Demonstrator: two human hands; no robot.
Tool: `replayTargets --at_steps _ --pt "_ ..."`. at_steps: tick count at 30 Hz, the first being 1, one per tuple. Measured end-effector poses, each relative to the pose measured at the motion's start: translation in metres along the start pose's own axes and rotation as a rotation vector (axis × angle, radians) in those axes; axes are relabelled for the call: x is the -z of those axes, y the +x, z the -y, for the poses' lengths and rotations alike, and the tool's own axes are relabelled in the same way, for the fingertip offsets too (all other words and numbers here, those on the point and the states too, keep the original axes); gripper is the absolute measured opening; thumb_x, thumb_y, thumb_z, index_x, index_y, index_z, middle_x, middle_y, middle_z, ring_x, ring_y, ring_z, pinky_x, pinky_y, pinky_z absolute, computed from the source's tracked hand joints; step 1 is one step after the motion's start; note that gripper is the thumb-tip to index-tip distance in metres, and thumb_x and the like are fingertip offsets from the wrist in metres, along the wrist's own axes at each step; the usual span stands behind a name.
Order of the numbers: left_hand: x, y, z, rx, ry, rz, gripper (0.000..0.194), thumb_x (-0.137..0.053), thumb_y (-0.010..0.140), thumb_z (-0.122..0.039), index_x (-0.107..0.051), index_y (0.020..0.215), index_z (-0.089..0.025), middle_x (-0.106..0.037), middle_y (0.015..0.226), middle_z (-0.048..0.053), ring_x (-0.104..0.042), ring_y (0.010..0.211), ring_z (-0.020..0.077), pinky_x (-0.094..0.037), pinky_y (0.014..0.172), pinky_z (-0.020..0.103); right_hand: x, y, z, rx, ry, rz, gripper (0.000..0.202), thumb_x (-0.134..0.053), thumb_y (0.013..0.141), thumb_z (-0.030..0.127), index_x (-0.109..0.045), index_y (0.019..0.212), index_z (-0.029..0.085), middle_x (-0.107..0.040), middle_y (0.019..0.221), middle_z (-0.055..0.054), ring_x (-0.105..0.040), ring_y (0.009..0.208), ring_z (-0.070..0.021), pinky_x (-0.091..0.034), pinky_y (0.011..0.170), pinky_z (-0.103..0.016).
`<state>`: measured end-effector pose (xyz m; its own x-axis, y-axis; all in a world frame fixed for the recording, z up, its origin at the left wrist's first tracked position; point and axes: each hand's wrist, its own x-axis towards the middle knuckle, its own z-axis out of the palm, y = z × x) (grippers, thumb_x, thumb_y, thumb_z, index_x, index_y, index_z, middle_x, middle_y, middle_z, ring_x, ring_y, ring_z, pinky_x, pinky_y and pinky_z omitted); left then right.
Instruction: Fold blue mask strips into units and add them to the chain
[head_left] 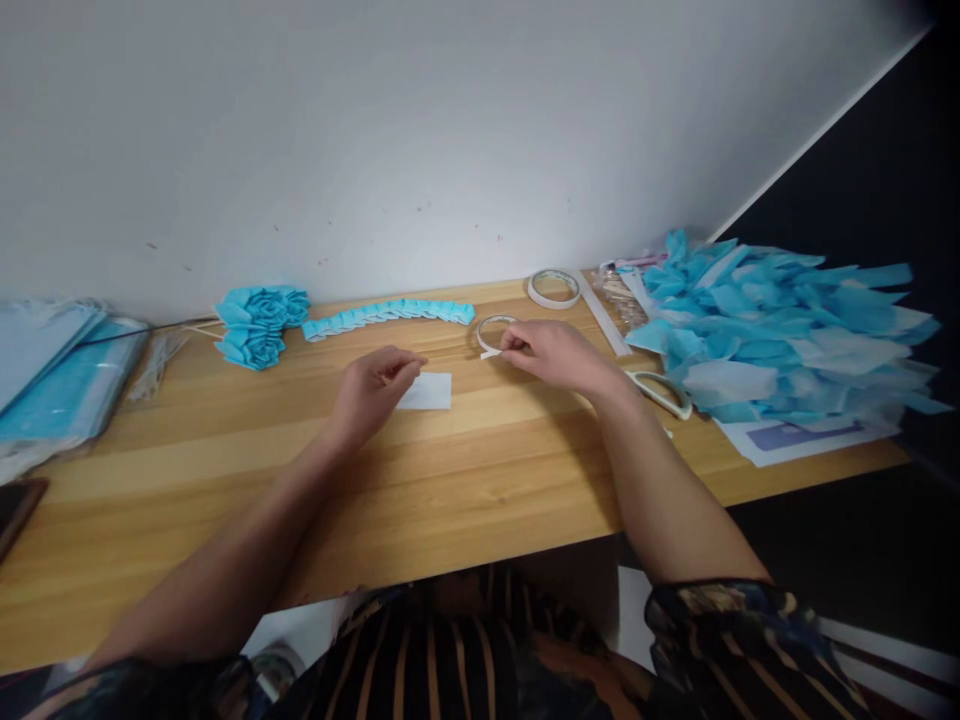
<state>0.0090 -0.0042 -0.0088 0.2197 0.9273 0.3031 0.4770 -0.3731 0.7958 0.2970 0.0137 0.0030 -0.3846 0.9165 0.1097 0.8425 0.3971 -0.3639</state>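
My right hand [551, 355] is closed at the fingertips on a small roll of white tape [496, 322]. A short loose end of the tape sticks out just left of those fingers. My left hand [375, 392] is closed in a pinch at the left end of a pale rectangular piece of paper [431, 391] on the wooden table. Whatever sits between the left fingertips, if anything, is too small to make out. Behind both hands lies a row of folded light-blue pieces [390, 315].
Blue paper flowers on sticks [261, 322] lie at the back left. To the right are another tape roll [553, 289], a ruler [604, 315], scissors [664, 393] and a heap of blue pieces [787, 330]. Blue sheets [71, 385] are stacked far left, near a dark phone-like object [16, 510].
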Motion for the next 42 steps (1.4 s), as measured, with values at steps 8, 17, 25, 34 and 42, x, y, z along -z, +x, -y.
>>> replayTargets --at_steps 8,17,25,34,42 --pt "-0.001 -0.002 -0.003 0.007 -0.001 0.041 0.021 -0.061 0.088 -0.033 -0.072 0.077 -0.019 -0.078 0.087 0.004 -0.065 0.071 0.0143 -0.05 0.066 0.025 -0.003 0.0 -0.005 -0.01 -0.076 0.054 0.008 -0.061 0.089 0.026 -0.068 0.085 0.024 -0.071 0.08 -0.001 -0.057 0.069 -0.0172 -0.029 0.061 -0.028" --pt "-0.003 -0.003 -0.007 -0.024 0.009 0.062 0.032 -0.058 0.091 -0.038 -0.067 0.069 -0.017 -0.07 0.071 0.003 -0.057 0.065 0.0134 -0.041 0.06 0.024 0.001 0.001 0.014 0.042 0.212 -0.144 0.01 -0.062 0.088 0.027 -0.065 0.08 0.021 -0.072 0.082 -0.001 -0.062 0.073 -0.0163 -0.04 0.067 -0.029" --pt "-0.01 -0.006 -0.006 -0.103 0.062 0.139 0.031 -0.057 0.095 -0.036 -0.07 0.076 -0.016 -0.069 0.072 0.004 -0.058 0.066 0.0139 -0.041 0.063 0.026 0.0 -0.001 0.027 0.198 0.165 -0.195 0.01 -0.061 0.09 0.028 -0.065 0.082 0.022 -0.072 0.084 -0.003 -0.064 0.078 -0.0195 -0.043 0.073 -0.032" --pt "-0.009 0.0 0.007 -0.133 0.208 0.13 0.028 -0.054 0.095 -0.026 -0.067 0.072 -0.017 -0.07 0.075 0.004 -0.062 0.071 0.0148 -0.043 0.068 0.026 -0.001 0.005 -0.01 -0.022 -0.054 -0.069 0.023 -0.051 0.094 0.038 -0.066 0.082 0.024 -0.071 0.081 -0.005 -0.062 0.073 -0.0216 -0.034 0.062 -0.031" --pt "0.056 0.022 0.007 -0.299 0.428 -0.174 0.02 -0.057 0.092 -0.022 -0.071 0.078 -0.018 -0.074 0.081 0.005 -0.064 0.079 0.0171 -0.046 0.076 0.03 -0.006 0.011 -0.017 -0.056 -0.15 -0.094 0.028 -0.052 0.094 0.04 -0.067 0.076 0.023 -0.069 0.077 -0.007 -0.063 0.073 -0.0244 -0.037 0.063 -0.034"
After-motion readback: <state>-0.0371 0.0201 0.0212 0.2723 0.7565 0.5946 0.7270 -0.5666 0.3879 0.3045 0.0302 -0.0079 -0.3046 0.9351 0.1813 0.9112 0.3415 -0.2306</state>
